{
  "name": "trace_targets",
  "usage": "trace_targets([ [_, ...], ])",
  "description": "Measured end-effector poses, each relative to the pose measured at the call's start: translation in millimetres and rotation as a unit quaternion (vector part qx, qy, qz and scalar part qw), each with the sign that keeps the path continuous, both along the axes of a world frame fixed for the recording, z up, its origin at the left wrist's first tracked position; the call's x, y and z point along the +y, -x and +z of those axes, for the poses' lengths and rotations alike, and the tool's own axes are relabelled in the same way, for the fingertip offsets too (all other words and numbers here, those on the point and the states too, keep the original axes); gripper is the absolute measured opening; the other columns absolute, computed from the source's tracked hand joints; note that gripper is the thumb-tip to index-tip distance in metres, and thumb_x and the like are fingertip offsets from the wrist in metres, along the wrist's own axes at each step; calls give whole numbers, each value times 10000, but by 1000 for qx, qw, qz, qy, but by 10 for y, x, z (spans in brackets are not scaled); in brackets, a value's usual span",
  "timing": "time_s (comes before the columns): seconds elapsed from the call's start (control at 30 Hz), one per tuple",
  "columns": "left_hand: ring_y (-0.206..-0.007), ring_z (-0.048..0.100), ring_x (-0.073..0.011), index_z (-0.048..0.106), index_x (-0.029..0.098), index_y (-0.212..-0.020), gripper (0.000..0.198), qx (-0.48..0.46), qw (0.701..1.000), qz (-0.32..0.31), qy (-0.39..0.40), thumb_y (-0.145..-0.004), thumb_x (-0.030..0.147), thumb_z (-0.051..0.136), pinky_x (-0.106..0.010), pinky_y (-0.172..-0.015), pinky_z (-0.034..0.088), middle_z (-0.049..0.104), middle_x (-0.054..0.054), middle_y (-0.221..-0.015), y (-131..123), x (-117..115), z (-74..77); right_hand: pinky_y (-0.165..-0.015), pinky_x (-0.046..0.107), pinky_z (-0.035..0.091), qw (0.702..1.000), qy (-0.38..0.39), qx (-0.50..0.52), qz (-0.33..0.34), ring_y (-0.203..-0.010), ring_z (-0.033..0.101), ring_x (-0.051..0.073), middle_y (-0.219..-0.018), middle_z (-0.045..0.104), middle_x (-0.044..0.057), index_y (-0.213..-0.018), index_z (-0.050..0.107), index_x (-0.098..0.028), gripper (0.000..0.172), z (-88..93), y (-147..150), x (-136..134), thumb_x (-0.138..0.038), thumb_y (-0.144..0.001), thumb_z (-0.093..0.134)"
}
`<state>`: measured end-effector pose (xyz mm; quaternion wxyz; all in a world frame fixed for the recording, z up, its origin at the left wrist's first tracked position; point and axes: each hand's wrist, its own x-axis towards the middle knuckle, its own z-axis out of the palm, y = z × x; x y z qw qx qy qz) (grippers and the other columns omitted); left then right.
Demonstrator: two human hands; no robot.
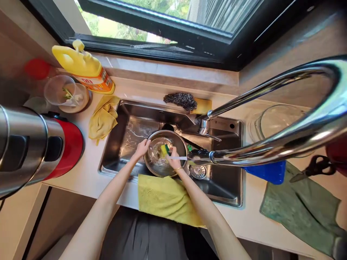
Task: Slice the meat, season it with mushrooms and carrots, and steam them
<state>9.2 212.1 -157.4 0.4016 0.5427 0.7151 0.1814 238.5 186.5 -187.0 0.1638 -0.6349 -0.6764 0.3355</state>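
A round metal pan point(154, 168) with some water in it sits in the steel sink point(114, 144). My left hand point(142, 148) grips the pan's left rim, fingers closed over the edge. Inside the pan, my right hand point(175, 159) is closed on a yellow and green sponge point(165, 150). A stream of water from the faucet point(199, 156) passes across my right hand. The faucet's spout end hangs at the pan's right rim. What lies under the pan is mostly hidden.
A yellow towel point(162, 196) drapes over the sink's front edge. Behind the sink lie a dark mesh scourer point(180, 100) and a yellow jug point(89, 72). A red and steel appliance point(70, 148) stands left. At right are scissors point(314, 167) on a green cloth point(298, 206).
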Motion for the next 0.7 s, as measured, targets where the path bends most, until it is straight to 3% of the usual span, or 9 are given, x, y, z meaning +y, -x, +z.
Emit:
trace_targets([
  [0.07,-801,625,-237,539,145,-1022,327,8,1000,-8,20,-908,426,419,-311,-713,437,654,-112,-853,-23,27,-162,-842,350,419,996,27,-36,74,-915,569,222,-962,633,105,-1137,525,-144,365,-93,130,-5,-228,-782,538],
  [0.17,-971,628,-275,376,109,-1328,487,34,998,-40,17,-878,272,461,-359,-819,456,623,-202,-1110,-71,14,-293,-931,414,351,981,41,-137,134,-1107,482,273,-1156,579,135,-1077,582,-206,279,-195,219,21,-188,-799,562],
  [0.27,-1057,612,-275,181,178,-1478,675,50,995,-85,11,-839,114,393,-388,-909,444,538,-202,-1283,-146,4,-298,-959,454,313,979,58,-191,41,-1148,445,297,-1249,519,143,-997,609,-221,196,-262,238,161,-181,-806,583],
  [0.33,-1057,618,-295,131,213,-1501,732,43,994,-97,27,-824,94,381,-423,-926,443,523,-197,-1309,-191,13,-272,-953,447,330,985,74,-109,-110,-1097,476,296,-1193,535,151,-933,604,-192,202,-319,281,326,-196,-739,661],
  [0.4,-1074,614,-311,133,224,-1506,742,29,994,-100,39,-820,99,389,-445,-937,441,518,-193,-1327,-220,27,-261,-918,433,374,959,79,-5,-273,-1010,519,272,-1084,562,150,-923,576,-164,215,-398,404,524,-238,-736,652],
  [0.47,-1118,595,-306,140,222,-1508,735,4,994,-102,36,-828,108,395,-440,-960,432,516,-182,-1347,-227,42,-280,-856,404,428,927,74,57,-364,-924,549,233,-1014,571,134,-976,538,-153,218,-484,610,700,-302,-817,540],
  [0.6,-1225,527,-269,163,216,-1507,642,-75,991,-107,8,-906,235,388,-402,-1014,399,513,-140,-1381,-173,88,-354,-749,308,486,914,54,109,-387,-837,573,161,-1012,579,87,-1080,469,-178,286,-549,1025,735,-360,-906,332],
  [0.7,-1237,519,-276,173,246,-1506,625,-124,985,-108,43,-943,467,334,-414,-1010,398,511,-112,-1392,-115,136,-374,-774,282,482,924,34,216,-315,-839,565,145,-955,589,47,-1021,489,-198,240,-432,1091,435,-371,-870,419],
])
